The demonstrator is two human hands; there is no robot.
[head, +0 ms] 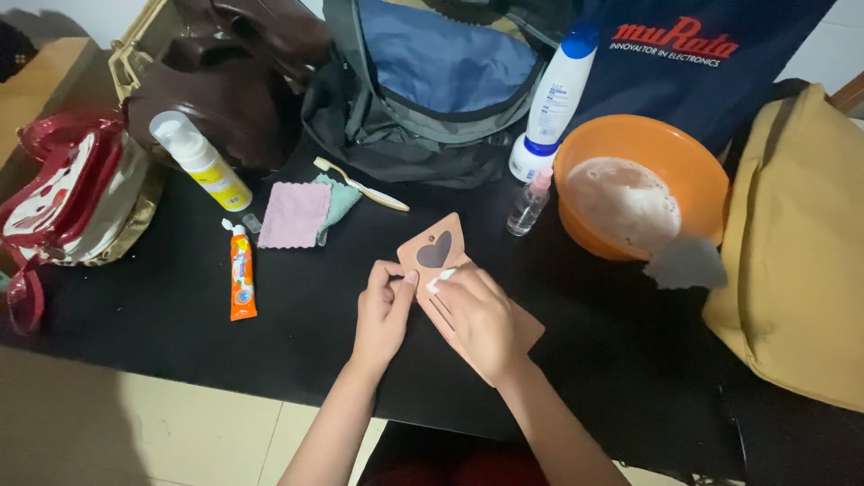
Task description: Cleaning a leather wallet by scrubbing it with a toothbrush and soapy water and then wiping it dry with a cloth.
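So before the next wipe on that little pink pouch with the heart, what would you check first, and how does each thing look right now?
1. Pouch lies flat on the black table: ok.
2. Left hand steadies the pouch's left edge: ok.
3. Right hand presses a small white bit to the pouch: ok; what the bit is, cannot tell.
4. Orange basin of cloudy water stands apart from the hands, grey cloth draped over its rim: ok.
5. Small spray bottle upright beside the basin: ok.
6. Orange tube capped: cannot tell.
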